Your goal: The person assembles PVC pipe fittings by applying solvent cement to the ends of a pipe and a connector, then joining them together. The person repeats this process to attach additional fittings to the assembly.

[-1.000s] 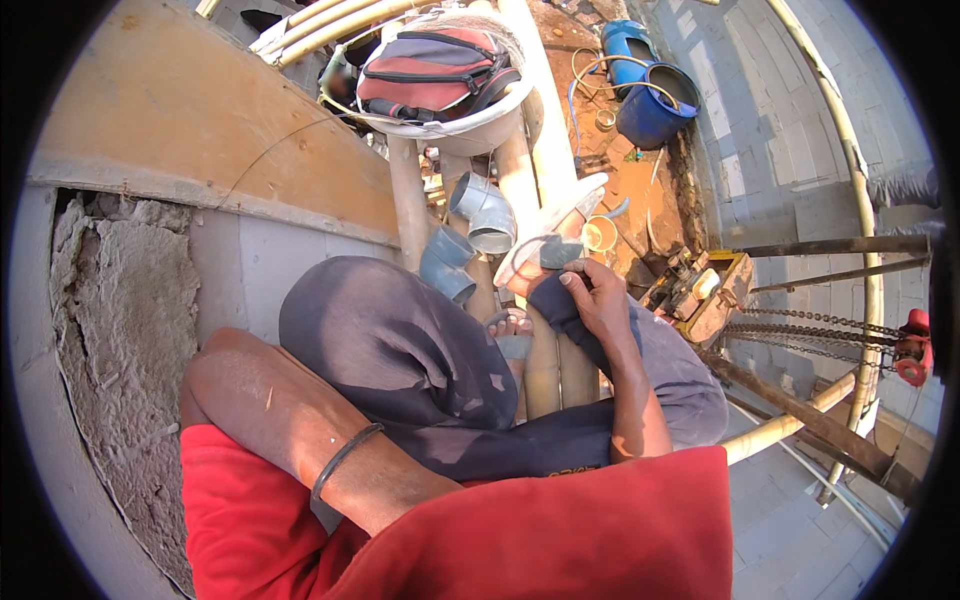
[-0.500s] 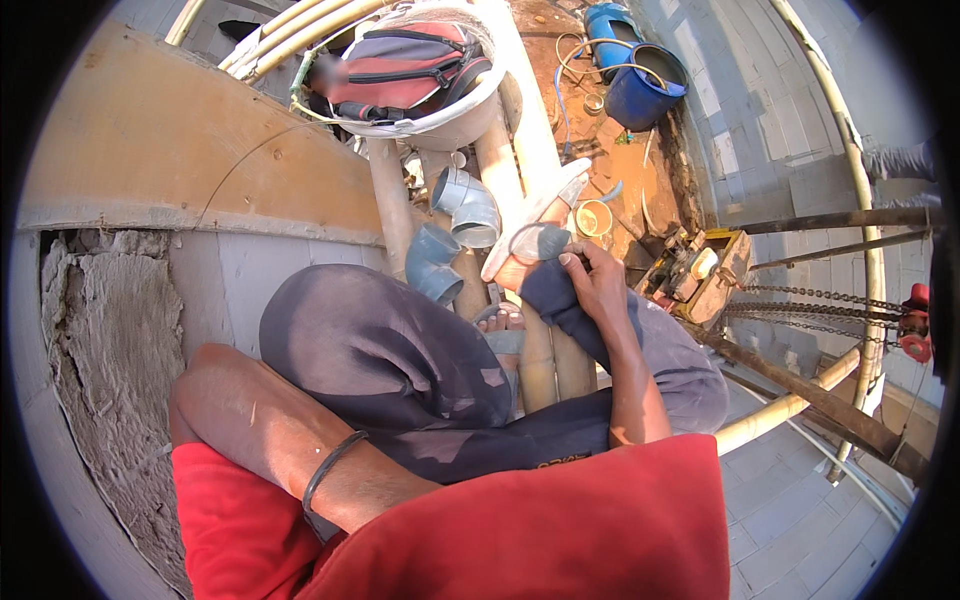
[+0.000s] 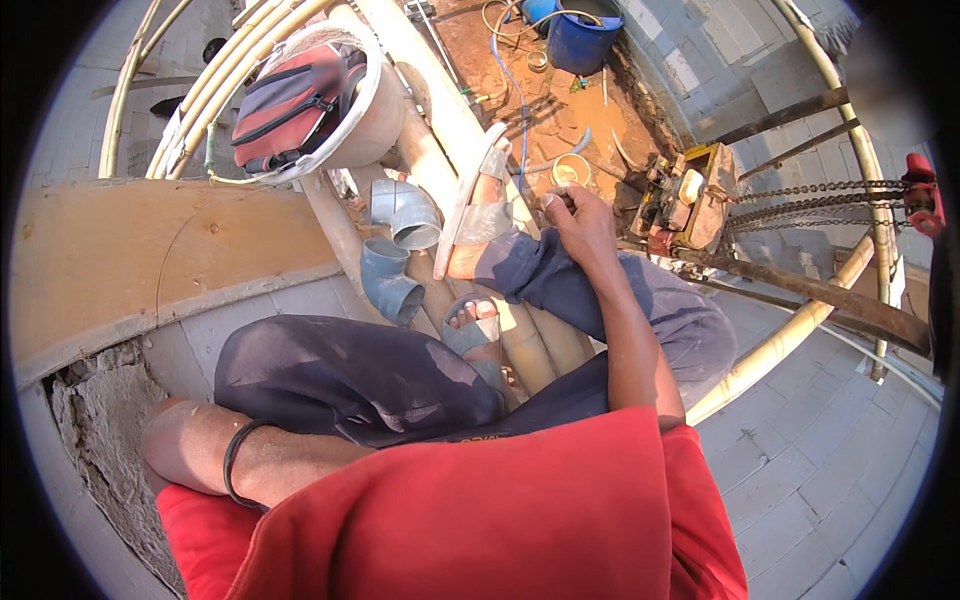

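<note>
My right hand (image 3: 582, 222) is above my crossed legs, just beyond the rolled cuff of my dark trousers (image 3: 350, 375). Its fingers are curled, thumb against forefinger; whatever they may hold is too small or hidden to make out. Close by is one foot in a grey-strapped sandal (image 3: 480, 222), resting on bamboo poles (image 3: 525, 345). The other sandalled foot (image 3: 474, 325) is lower down. My left arm (image 3: 290, 465), with a black band round it, is folded towards me, and its hand is out of sight.
Two grey pipe elbows (image 3: 390, 280) lie left of my feet. Behind them a white bucket (image 3: 375, 125) holds a red and dark bag (image 3: 290, 110). A blue drum (image 3: 585, 40) stands on wet ground. At right are a yellow-framed pulley block (image 3: 690, 195), chains (image 3: 815, 200) and a red hoist (image 3: 922, 195).
My right hand has let go of the trouser cuff and lifted off it. The view has shifted, so the bucket and pipe elbows appear further left.
</note>
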